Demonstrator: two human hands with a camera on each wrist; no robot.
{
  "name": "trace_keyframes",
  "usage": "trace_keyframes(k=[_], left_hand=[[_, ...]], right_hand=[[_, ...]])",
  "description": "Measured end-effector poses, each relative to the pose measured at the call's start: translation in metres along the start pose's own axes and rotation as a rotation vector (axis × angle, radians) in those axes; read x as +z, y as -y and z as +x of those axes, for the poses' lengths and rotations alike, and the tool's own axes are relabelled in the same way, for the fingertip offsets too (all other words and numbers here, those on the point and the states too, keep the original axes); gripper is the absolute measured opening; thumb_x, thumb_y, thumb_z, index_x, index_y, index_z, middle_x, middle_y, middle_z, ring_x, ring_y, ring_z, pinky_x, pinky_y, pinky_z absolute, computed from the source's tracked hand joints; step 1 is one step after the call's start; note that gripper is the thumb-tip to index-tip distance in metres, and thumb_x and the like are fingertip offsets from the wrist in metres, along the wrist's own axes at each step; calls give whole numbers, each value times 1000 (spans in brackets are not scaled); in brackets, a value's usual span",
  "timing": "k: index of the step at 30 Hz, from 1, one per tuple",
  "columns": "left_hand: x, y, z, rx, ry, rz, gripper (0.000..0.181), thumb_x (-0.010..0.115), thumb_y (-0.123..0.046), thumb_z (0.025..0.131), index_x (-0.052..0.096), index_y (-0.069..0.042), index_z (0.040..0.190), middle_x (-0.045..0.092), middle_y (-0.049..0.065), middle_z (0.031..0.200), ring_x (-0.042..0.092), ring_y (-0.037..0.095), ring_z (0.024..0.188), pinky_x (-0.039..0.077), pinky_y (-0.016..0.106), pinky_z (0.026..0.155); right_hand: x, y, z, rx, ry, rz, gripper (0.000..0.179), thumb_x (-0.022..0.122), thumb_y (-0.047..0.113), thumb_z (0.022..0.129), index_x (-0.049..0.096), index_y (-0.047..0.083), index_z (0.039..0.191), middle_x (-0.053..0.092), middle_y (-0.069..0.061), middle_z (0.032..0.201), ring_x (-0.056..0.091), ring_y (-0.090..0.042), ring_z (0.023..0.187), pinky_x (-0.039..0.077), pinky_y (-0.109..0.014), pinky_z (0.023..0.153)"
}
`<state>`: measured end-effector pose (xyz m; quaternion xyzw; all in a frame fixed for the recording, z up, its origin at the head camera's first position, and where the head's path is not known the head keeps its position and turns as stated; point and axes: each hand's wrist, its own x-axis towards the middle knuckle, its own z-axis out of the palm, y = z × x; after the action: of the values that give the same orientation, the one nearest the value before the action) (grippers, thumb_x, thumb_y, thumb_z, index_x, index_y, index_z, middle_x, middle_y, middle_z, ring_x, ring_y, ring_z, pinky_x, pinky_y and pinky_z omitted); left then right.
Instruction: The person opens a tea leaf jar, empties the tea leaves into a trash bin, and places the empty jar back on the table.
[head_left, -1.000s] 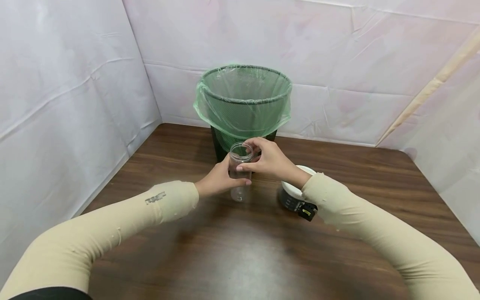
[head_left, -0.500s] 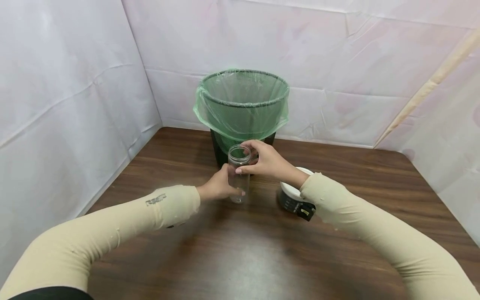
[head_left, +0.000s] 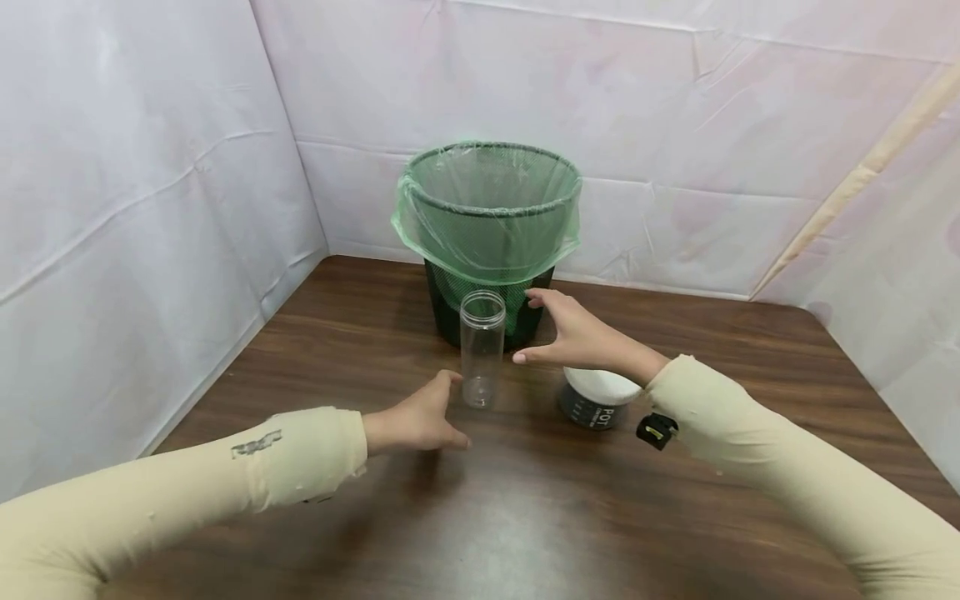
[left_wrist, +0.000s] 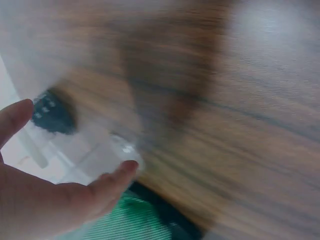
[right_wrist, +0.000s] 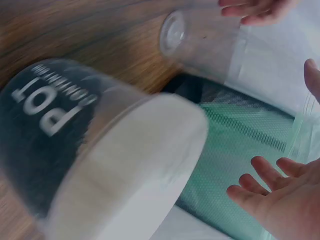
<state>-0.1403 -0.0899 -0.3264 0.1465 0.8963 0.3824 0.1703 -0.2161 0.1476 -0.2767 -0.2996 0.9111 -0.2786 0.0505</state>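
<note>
A clear plastic jar [head_left: 482, 354] with a threaded, lidless mouth stands upright on the wooden table, in front of the bin. My left hand [head_left: 422, 414] is to its left, thumb and fingers spread, holding nothing. On the other side, my right hand [head_left: 576, 333] hovers with its fingers apart, also holding nothing. Below that hand stands a dark pot [head_left: 592, 404] with a white lid [right_wrist: 135, 165]; the word POT shows on its side. The left wrist view has the jar's base [left_wrist: 125, 148] just past a fingertip.
A black mesh bin [head_left: 446, 308] lined with a green bag [head_left: 487, 242] stands behind the jar. White cloth walls [head_left: 150, 208] rise around the table [head_left: 360, 333]. A small black device [head_left: 657, 431] sits at the right wrist.
Both hands have let go of the jar and moved apart, the left down and leftward, the right to the right. The jar stays standing, and more of the pot shows.
</note>
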Motion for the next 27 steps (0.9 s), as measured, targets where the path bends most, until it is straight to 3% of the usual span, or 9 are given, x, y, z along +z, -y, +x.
trace_keyframes(k=[4, 9, 15, 20, 27], left_hand=[[8, -9, 1, 82, 26, -26, 81, 78, -4, 70, 31, 11, 135, 39, 30, 137, 38, 39, 129, 32, 47, 105], [29, -18, 6, 146, 68, -41, 85, 78, -6, 72, 28, 11, 138, 35, 29, 140, 36, 37, 131, 31, 46, 106], [49, -31, 22, 177, 60, 13, 94, 79, -13, 72, 22, 9, 143, 30, 26, 143, 32, 33, 133, 32, 44, 106], [64, -40, 47, 104, -15, -61, 99, 83, -15, 69, 21, 7, 144, 30, 27, 144, 32, 35, 133, 31, 44, 107], [89, -49, 77, -50, -84, -273, 102, 84, -9, 68, 19, 4, 146, 26, 25, 147, 30, 34, 135, 28, 44, 108]], right_hand=[[-4, -11, -9, 20, 1, -24, 91, 76, 36, 80, 28, -5, 144, 42, -24, 137, 33, -39, 131, 29, -53, 104], [-2, -25, -23, 25, 10, -76, 86, 72, 39, 84, 29, -6, 143, 37, -26, 140, 28, -41, 132, 27, -55, 104], [3, -43, -44, -37, -12, -325, 81, 65, 50, 85, 38, -4, 140, 39, -23, 141, 29, -42, 133, 25, -56, 106], [12, -56, -56, -20, -18, -429, 79, 61, 54, 86, 40, 1, 141, 40, -21, 141, 31, -43, 132, 22, -63, 104], [24, -66, -64, -36, -73, -447, 82, 58, 57, 86, 35, 3, 145, 37, -19, 145, 36, -39, 130, 36, -59, 96]])
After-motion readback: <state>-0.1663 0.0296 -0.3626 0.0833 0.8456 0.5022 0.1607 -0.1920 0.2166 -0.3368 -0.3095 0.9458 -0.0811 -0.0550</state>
